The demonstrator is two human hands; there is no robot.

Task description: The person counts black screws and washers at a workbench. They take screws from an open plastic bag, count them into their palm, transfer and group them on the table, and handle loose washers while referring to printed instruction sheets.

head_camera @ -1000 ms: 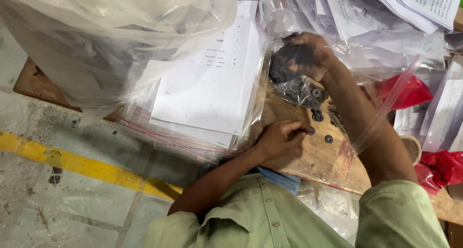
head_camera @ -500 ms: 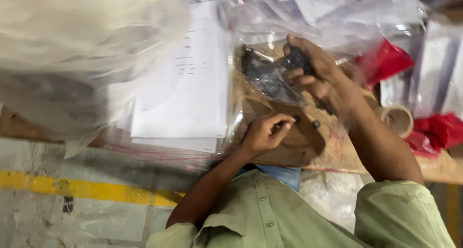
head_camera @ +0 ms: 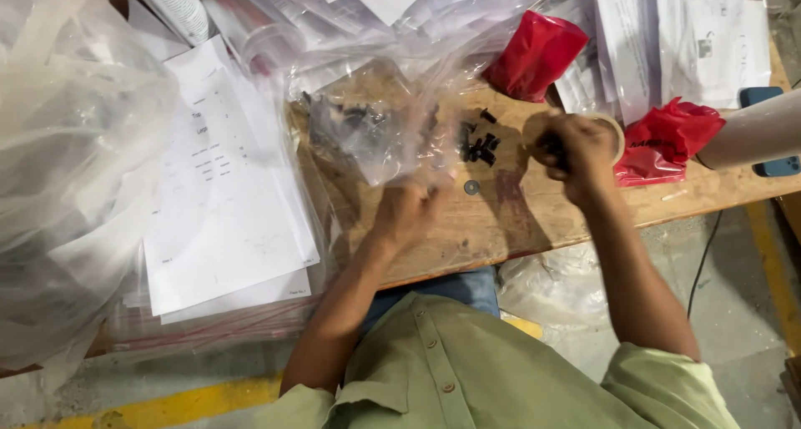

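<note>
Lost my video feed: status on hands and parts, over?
Left hand pinching clear bag of black screws. Right hand closed near loose screws. Washer between them.

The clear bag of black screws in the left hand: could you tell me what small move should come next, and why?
Probably bring the right hand across to the clear bag: the left hand pinches the bag's lower edge, while loose screws lie on the wooden table between the hands.

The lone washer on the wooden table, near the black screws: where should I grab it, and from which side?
The washer lies flat on the wooden table, apart from the black screws. Probably come straight down and pinch its outer rim; the side toward the table's near edge looks free. It's flat, so sliding it to that edge may help.
</note>
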